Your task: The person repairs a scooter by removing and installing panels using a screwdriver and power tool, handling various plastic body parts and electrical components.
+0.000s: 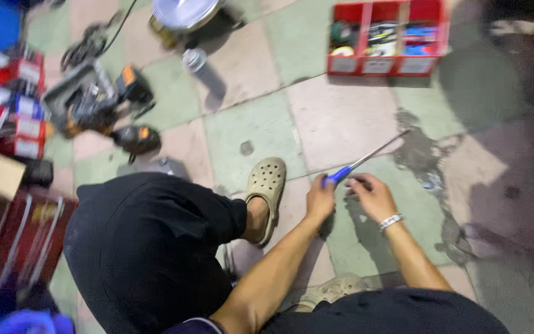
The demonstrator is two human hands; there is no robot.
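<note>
Person squatted on a tiled floor (341, 117), both hands low at centre frame. Left hand (320, 199) had its fingers closed round the blue handle of a long screwdriver (366, 159), just right of centre; the metal shaft ran up and right, tip near a dark stain on the floor (418, 154). Right hand (371, 193) sat just beside the handle, fingers curled down toward the tile; blur hid whether it pinched anything, cannot tell. A bead bracelet (390, 221) was on that wrist.

Progress: the tool was in hand and angled at the floor, but no workpiece showed under the tip, so nothing looked done yet; hard to judge more.

Around: a beige clog (266, 185) touching distance left of the hands, black shorts (149, 241) filling the lower left. Red parts bin (385, 65) at upper right, well apart. Spray can (202, 69) and a round metal lid (183, 12) at top centre. Power tools (94, 99) and red boxes (13, 111) at upper left. Nothing lay between the hands and the screwdriver tip.
</note>
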